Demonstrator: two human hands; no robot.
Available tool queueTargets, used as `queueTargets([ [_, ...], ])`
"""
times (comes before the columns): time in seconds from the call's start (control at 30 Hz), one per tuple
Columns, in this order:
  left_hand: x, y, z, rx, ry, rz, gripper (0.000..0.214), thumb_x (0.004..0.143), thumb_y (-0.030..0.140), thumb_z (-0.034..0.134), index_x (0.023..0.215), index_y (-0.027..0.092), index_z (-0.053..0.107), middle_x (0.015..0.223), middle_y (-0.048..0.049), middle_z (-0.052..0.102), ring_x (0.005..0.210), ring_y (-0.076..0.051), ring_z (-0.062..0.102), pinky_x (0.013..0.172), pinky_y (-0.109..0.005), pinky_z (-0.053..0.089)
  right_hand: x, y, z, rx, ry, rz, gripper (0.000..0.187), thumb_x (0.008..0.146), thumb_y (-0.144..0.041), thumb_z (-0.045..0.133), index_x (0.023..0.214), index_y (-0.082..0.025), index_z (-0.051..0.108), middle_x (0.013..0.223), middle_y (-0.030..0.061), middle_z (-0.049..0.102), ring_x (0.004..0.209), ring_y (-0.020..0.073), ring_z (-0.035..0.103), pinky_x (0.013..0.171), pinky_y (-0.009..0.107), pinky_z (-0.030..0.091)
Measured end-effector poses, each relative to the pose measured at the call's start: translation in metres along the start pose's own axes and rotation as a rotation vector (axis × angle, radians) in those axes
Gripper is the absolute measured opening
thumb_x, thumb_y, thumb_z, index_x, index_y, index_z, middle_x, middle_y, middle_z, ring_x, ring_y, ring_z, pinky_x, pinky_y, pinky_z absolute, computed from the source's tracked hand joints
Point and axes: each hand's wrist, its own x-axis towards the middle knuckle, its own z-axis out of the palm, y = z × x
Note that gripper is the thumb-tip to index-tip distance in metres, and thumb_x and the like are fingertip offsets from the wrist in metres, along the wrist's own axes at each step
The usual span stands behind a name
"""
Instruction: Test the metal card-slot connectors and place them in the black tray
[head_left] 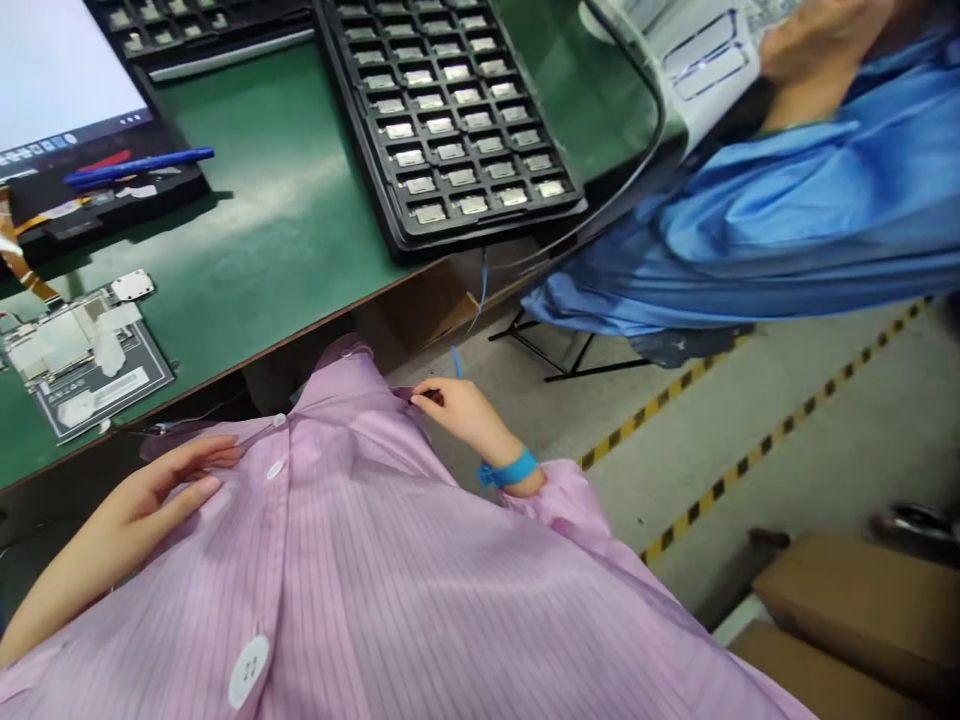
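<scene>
I wear a pink striped smock (420, 540) with white buttons down the front. My left hand (169, 490) lies on the smock beside the button row, its fingers stretched out and holding nothing. At the smock's far right edge, my right hand (465, 410) has thumb and fingers pinched on the fabric; a small dark spot at the fingertips is unclear. A blue wrist strap (510, 470) circles my right wrist. On the green bench (255, 190), an opened device (90, 350) with a battery, boards and a ribbon cable lies near the front edge.
A black tray (450, 120) of small metal parts sits at the bench's right. A monitor (67, 80) stands at left, with a blue pen (139, 168) by it. A co-worker's blue sleeve (787, 190) fills the right. Cardboard boxes (862, 600) stand on the floor.
</scene>
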Motion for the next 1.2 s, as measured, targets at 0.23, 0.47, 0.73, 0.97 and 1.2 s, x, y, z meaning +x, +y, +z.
queueTargets([
  [0.23, -0.024, -0.012, -0.014, 0.037, 0.086, -0.135, 0.045, 0.076, 0.061, 0.063, 0.119, 0.046, 0.062, 0.127, 0.0056, 0.066, 0.12, -0.031, 0.06, 0.107, -0.055, 0.043, 0.024, 0.037, 0.026, -0.006, -0.074, 0.071, 0.04, 0.079, -0.006, 0.062, 0.119, -0.011, 0.066, 0.095, 0.0109, 0.075, 0.086, 0.0209, 0.069, 0.077, 0.027, 0.048],
  [0.47, -0.048, -0.027, -0.042, 0.075, 0.205, -0.138, 0.043, 0.077, 0.062, 0.062, 0.119, 0.056, 0.057, 0.124, 0.0113, 0.066, 0.118, -0.029, 0.061, 0.105, -0.054, 0.045, 0.028, 0.006, -0.018, -0.005, -0.104, 0.004, 0.026, 0.085, -0.014, 0.061, 0.11, -0.013, 0.069, 0.093, 0.0101, 0.075, 0.083, 0.021, 0.07, 0.076, 0.029, 0.051],
  [0.73, -0.053, -0.007, -0.053, -0.231, 0.43, -0.033, 0.047, 0.083, 0.055, 0.062, 0.123, 0.03, 0.063, 0.119, -0.0056, 0.069, 0.111, -0.027, 0.065, 0.102, -0.043, 0.05, 0.044, -0.111, -0.075, 0.128, -0.181, -0.449, 0.027, 0.089, -0.033, 0.059, 0.111, -0.024, 0.071, 0.104, 0.0065, 0.075, 0.09, 0.0231, 0.071, 0.081, 0.037, 0.056],
  [0.97, -0.005, 0.015, -0.06, -0.1, 0.987, 0.09, 0.031, 0.091, 0.045, 0.054, 0.105, 0.022, 0.07, 0.109, -0.0066, 0.072, 0.103, -0.024, 0.065, 0.095, -0.04, 0.051, 0.079, -0.196, -0.08, 0.195, -0.076, -0.637, 0.026, 0.092, -0.04, 0.055, 0.101, -0.025, 0.073, 0.094, 0.0062, 0.076, 0.081, 0.023, 0.072, 0.074, 0.037, 0.057],
  [1.2, 0.046, 0.006, -0.058, 0.226, 1.233, 0.405, 0.023, 0.095, 0.025, 0.049, 0.111, 0.022, 0.065, 0.118, -0.0073, 0.067, 0.115, -0.023, 0.059, 0.103, -0.044, 0.046, 0.111, -0.227, -0.04, 0.31, 0.043, -0.709, 0.025, 0.094, -0.037, 0.053, 0.101, -0.022, 0.071, 0.09, 0.0066, 0.075, 0.078, 0.0208, 0.07, 0.072, 0.035, 0.056],
])
